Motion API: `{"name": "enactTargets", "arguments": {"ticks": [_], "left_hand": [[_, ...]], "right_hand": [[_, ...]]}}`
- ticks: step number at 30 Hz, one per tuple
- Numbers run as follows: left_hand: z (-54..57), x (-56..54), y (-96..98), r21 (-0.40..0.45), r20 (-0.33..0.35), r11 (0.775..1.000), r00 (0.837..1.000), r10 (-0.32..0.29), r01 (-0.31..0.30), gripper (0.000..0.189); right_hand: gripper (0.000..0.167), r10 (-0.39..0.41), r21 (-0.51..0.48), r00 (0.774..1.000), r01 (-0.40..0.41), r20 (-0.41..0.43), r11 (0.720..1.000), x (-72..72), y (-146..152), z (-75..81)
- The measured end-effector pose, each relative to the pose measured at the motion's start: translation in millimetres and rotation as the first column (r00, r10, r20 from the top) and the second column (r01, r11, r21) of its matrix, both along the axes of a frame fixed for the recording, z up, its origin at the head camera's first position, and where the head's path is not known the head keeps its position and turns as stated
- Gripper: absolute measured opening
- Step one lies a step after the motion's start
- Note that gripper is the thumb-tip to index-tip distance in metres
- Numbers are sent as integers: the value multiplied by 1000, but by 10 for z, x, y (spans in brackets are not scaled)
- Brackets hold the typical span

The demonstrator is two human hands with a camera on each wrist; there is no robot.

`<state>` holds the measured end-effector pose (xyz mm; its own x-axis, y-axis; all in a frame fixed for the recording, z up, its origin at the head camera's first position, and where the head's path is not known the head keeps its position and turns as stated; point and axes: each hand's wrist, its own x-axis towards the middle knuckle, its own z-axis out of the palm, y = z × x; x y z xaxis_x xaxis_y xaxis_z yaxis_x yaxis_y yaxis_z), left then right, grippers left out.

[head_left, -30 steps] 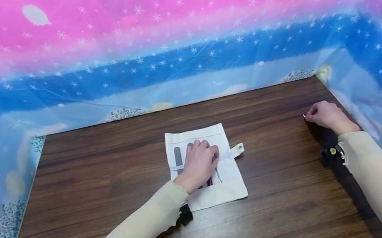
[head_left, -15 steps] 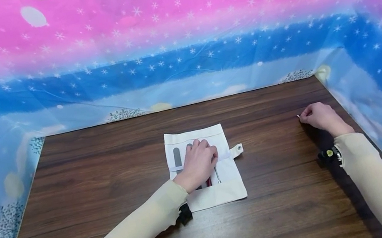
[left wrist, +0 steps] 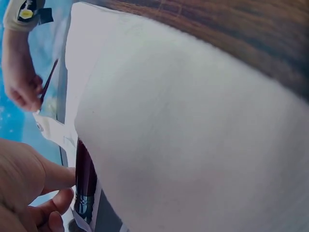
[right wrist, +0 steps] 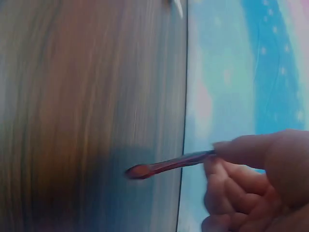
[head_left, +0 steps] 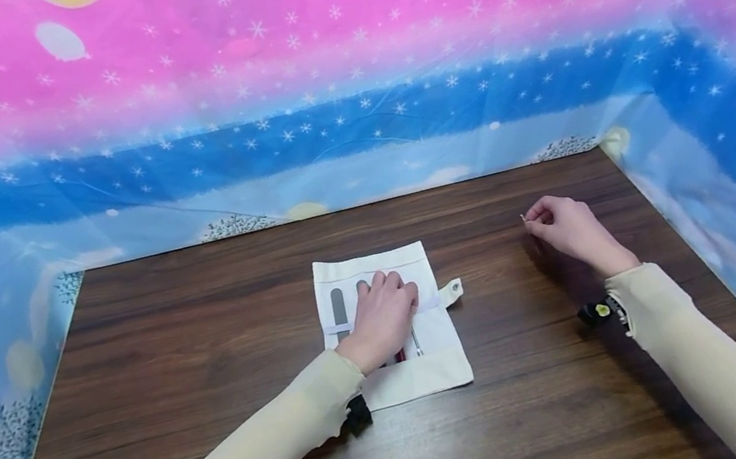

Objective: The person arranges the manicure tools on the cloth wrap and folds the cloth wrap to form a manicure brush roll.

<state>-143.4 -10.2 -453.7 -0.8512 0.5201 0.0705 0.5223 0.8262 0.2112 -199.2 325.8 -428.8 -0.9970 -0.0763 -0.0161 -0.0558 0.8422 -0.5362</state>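
Note:
A white fabric pouch (head_left: 422, 379) lies unfolded on the table. Across it, my left hand (head_left: 382, 315) rests over the middle of the tools, fingers loosely bent. In the left wrist view its fingertips are right at a dark red handle with a metal collar (left wrist: 85, 186); a raised white flap covers much of that view. To the right of the pouch, in the air, my right hand (head_left: 568, 228) pinches a slim dark red tool with a flattened oval tip (right wrist: 178, 162) between thumb and fingers. Only the tool's pale end shows in the head view.
Grey rounded strips (head_left: 339, 307) and a thin silver tool (head_left: 416, 339) sit in the pouch. A snap tab (head_left: 452, 292) sticks out from its right side. Patterned cloth (head_left: 352, 135) borders the brown wooden table (head_left: 209, 329) at the back and sides.
My right hand has moved left toward the pouch, carrying the slim tool. The left hand has stayed in place on the pouch; the head view has shifted slightly.

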Motion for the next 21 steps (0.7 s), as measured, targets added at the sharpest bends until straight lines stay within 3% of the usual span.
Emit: {"name": "enactTargets", "arguments": {"ticks": [7,21], "left_hand": [[-4,15,8,-29,-2,1000,1000,-8,8,13],[-12,42,2,-41,-42,999,999,-19,17,10]], "right_hand": [[20,-26,-158,994,9,-105,987,29,-399,68],[19,53,-316,996,-72,-69,946,-81,-1106,137]]}}
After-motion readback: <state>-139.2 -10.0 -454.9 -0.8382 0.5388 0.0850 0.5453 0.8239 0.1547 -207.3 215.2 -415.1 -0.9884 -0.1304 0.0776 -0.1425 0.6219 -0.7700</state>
